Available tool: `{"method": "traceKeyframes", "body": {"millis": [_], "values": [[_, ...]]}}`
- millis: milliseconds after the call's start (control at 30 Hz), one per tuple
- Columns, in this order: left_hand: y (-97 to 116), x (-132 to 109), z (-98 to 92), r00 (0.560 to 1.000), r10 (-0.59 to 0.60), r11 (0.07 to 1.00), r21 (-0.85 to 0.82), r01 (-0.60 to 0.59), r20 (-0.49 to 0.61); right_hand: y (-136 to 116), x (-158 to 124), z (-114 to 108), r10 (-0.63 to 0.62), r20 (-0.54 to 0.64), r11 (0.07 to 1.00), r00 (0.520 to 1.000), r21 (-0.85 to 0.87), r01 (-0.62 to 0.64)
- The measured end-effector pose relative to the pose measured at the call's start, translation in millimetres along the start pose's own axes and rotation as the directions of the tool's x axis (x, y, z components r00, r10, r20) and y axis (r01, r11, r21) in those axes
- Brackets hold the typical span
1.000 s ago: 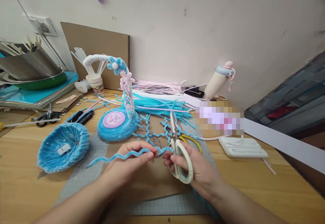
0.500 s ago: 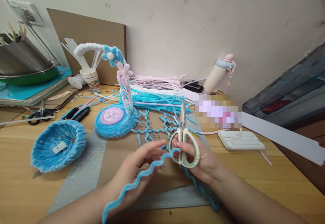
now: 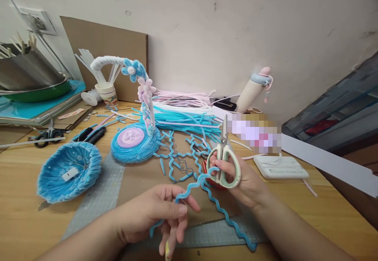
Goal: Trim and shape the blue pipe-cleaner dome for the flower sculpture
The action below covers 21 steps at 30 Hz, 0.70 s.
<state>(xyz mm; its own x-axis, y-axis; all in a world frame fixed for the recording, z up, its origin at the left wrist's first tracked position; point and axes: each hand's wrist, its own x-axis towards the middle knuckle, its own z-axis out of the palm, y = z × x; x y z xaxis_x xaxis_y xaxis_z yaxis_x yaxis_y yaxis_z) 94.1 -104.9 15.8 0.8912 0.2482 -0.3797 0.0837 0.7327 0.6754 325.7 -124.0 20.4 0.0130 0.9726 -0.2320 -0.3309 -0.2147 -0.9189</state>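
My right hand is closed round the green-and-white handles of scissors, whose blades point up and look closed. Its fingers also pinch one end of a wavy blue pipe cleaner. The strip runs down left into my left hand, passing between thumb and fingers; the index finger sticks out. A small yellow thing shows at the left fingertips, too unclear to name. Another wavy blue length slants down right below the scissors; whether the two are joined is hidden. Something red lies behind the scissors.
Wavy blue pieces lie on a brown board over a cutting mat. A blue fuzzy bowl and a round blue base with a flowered arch stand left. Pipe cleaner bundles lie behind; a white power bank sits right.
My left hand has moved lower, its fingers now round the wavy pipe cleaner. The right hand with the scissors has shifted slightly right and up. The red thing has come into sight.
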Motion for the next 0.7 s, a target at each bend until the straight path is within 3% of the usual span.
{"method": "traceKeyframes", "body": {"millis": [100,167,200,233,300,367,500,600,667,700], "values": [[-1,1,2.4,0.996,0.021,0.995,0.095,-0.012,-0.092,-9,7,-19,-0.053,-0.090,0.970,0.995,-0.242,0.029],[-1,1,4.1,0.980,0.078,0.980,0.192,-0.042,-0.184,-18,13,-42,-0.097,-0.188,0.870,0.977,-0.494,-0.008],[-1,2,4.5,0.969,0.109,0.970,0.236,-0.055,-0.222,-21,16,-54,-0.156,-0.239,0.749,0.958,-0.661,-0.043],[-1,3,4.7,0.958,0.135,0.961,0.270,-0.064,-0.252,-24,19,-65,-0.220,-0.253,0.554,0.942,-0.827,-0.093],[-3,5,4.4,0.945,0.165,0.948,0.308,-0.074,-0.281,-25,23,-83,-0.259,-0.282,0.168,0.924,-0.955,-0.244],[-4,6,3.8,0.940,0.180,0.942,0.327,-0.080,-0.289,-22,27,-93,-0.256,-0.281,0.019,0.925,-0.958,-0.286],[-5,8,4.7,0.929,0.220,0.923,0.373,-0.098,-0.299,-16,28,-94,-0.197,-0.239,-0.021,0.951,-0.969,-0.248],[-4,7,6.6,0.925,0.249,0.913,0.388,-0.124,-0.289,-17,20,-81,-0.208,-0.238,-0.055,0.949,-0.966,-0.254],[-5,7,7.9,0.930,0.250,0.919,0.368,-0.140,-0.270,-18,10,-61,-0.243,-0.207,-0.015,0.948,-0.976,-0.217],[-6,7,8.7,0.935,0.242,0.924,0.354,-0.142,-0.258,-16,4,-48,-0.279,-0.138,0.102,0.950,-0.988,-0.113]]}}
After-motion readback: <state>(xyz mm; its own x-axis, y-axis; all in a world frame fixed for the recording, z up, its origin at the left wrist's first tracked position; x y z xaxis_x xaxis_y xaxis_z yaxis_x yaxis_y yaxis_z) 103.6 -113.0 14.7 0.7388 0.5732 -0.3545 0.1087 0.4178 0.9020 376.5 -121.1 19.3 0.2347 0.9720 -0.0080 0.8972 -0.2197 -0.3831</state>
